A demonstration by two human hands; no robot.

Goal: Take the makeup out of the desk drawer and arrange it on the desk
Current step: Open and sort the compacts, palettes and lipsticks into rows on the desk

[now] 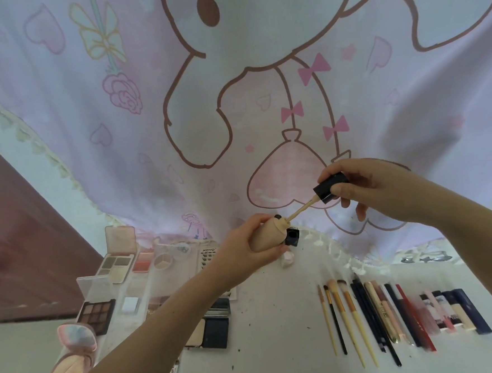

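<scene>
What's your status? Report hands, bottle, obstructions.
Left hand holds beige bottle. Right hand pinches black cap, wand tip at bottle mouth. Brushes and palettes on desk below, nothing blocking.

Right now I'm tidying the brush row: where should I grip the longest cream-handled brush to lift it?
Pinch the cream-handled brush at mid-handle from above. It lies flat on the desk with close neighbours, so only the top is free; the handle tapers to a thin point, and the bristles are best left untouched.
</scene>
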